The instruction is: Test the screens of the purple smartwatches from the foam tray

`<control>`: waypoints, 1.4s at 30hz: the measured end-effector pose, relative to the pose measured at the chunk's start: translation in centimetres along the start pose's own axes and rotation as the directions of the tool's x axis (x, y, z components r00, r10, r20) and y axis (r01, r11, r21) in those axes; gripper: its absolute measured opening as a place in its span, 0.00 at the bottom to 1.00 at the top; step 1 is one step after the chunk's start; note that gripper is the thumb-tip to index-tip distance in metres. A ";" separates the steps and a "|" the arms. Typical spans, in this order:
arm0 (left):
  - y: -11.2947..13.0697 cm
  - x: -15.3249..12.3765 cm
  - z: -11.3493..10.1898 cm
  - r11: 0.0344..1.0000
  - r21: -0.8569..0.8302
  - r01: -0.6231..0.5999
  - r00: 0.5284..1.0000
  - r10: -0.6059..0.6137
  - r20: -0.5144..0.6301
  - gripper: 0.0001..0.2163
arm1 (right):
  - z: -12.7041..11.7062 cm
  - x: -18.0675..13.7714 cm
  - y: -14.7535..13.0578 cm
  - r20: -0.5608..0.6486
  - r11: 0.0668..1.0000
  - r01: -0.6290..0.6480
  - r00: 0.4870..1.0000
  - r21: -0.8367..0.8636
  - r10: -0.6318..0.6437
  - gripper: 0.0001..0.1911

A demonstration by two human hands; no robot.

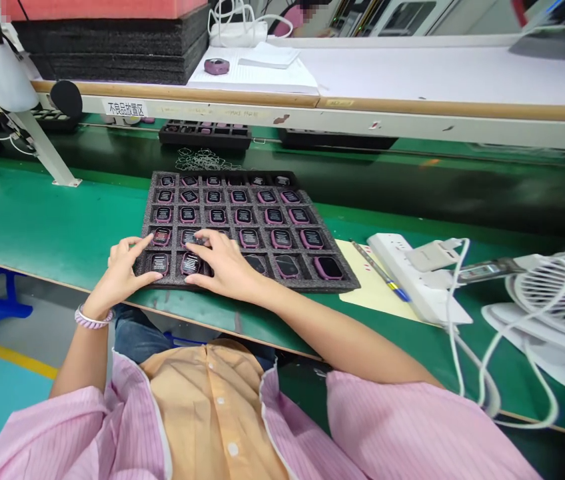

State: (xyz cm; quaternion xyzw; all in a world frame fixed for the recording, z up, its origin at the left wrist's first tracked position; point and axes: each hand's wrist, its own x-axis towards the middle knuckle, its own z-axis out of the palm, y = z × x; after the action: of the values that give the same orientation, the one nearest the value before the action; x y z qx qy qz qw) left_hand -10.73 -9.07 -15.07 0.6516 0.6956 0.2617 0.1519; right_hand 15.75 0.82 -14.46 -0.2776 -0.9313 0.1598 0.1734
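Note:
A black foam tray point(340, 283) lies on the green bench, its pockets filled with several small purple watch bodies point(274, 215). My left hand point(121, 270) rests at the tray's near left corner, index finger stretched onto the watch body point(161, 236) in the second row from the front. My right hand point(222, 263) lies flat over the front rows, fingertips touching the watch body point(190, 263) in the front row. Neither hand has lifted anything. The pocket under my right palm is hidden.
A yellow sheet point(367, 287) with a pen point(380, 270) lies right of the tray, then a white power strip point(415, 277) with cables and a white fan point(552, 307). A second tray point(205, 133) sits on the belt behind. A shelf point(312, 100) runs above.

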 end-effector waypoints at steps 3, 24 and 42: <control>3.0 -0.1 1.1 0.998 0.045 -0.043 0.976 0.051 -0.212 0.24 | -2.3 -2.2 1.3 -0.124 0.991 -0.084 0.990 -0.103 0.071 0.25; 13.6 5.2 6.6 0.733 -0.678 -0.055 0.988 0.136 0.067 0.06 | -3.5 -5.3 6.5 -0.056 0.673 -0.218 0.931 0.706 0.360 0.18; 12.6 13.0 6.3 0.874 -0.467 -0.136 0.986 0.073 -0.152 0.14 | -3.0 0.2 8.4 -0.003 0.047 -0.009 0.969 0.999 0.249 0.33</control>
State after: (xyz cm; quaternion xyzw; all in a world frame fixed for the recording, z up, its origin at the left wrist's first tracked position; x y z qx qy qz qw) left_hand 1.83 4.98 -11.39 0.6127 0.5820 0.4739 0.2475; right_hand 20.69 8.25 -15.05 -0.1781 -0.5195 0.7434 0.3819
